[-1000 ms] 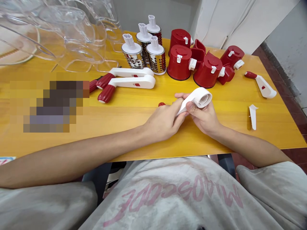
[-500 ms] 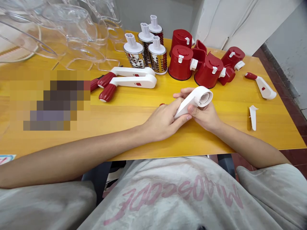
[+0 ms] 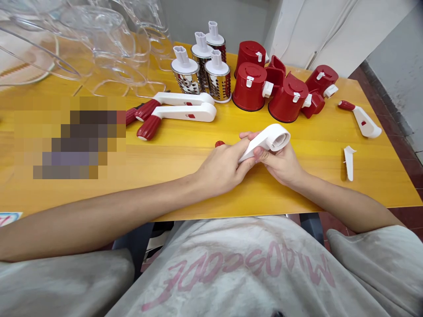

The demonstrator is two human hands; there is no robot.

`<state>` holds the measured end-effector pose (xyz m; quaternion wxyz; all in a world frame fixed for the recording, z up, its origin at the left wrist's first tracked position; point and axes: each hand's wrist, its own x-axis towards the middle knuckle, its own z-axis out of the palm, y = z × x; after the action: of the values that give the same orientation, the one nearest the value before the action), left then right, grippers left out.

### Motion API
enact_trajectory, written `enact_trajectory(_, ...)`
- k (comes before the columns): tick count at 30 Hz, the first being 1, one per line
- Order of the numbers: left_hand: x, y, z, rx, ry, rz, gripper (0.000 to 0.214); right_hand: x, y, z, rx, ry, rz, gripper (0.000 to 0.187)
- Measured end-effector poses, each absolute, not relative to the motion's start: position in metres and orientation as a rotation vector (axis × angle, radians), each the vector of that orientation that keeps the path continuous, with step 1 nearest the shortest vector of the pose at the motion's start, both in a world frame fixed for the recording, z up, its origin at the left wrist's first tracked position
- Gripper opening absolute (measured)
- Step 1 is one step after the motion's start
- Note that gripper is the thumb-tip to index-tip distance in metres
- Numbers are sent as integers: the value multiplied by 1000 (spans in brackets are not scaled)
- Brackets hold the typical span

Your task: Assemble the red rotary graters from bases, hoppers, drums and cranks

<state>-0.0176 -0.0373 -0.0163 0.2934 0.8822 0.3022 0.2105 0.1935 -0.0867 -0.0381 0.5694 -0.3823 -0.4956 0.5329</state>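
Observation:
A white crank handle (image 3: 264,141) is held between both hands above the table's near middle, its round hollow end up and to the right. My left hand (image 3: 221,165) wraps round its arm, and a bit of its red knob shows beyond the knuckles. My right hand (image 3: 282,163) grips it near the round end, thumb against the side; its other fingers are partly hidden behind. To the right lie another crank handle (image 3: 363,122) with a red knob and a narrow white plastic piece (image 3: 349,163).
Behind stand several grater drums (image 3: 217,81) and several red bases (image 3: 249,90) with white knobs. More crank handles (image 3: 185,113) lie left of centre. Clear plastic housings (image 3: 99,39) fill the back left. The wooden table (image 3: 185,198) ends close to my body.
Both hands have shifted slightly, and the crank handle's round end has dropped a little and tilted. More of the red knob shows past my left hand.

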Motion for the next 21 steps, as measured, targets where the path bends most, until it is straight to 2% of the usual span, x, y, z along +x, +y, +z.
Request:
enact_trajectory(4,-17,-32,-10,2236,721,530,48,195,-85,-30,-857,-1143,1283,56)
enact_trajectory(10,-22,-22,-15,2317,748,489,52,196,-87,-21,-863,-986,1326,58)
enact_trajectory(15,-20,-27,-18,2269,698,506,47,194,-86,-33,-823,-1067,1433,67)
enact_trajectory(21,-18,-32,-23,2244,715,553,40,189,-83,-39,-933,-1088,1370,72)
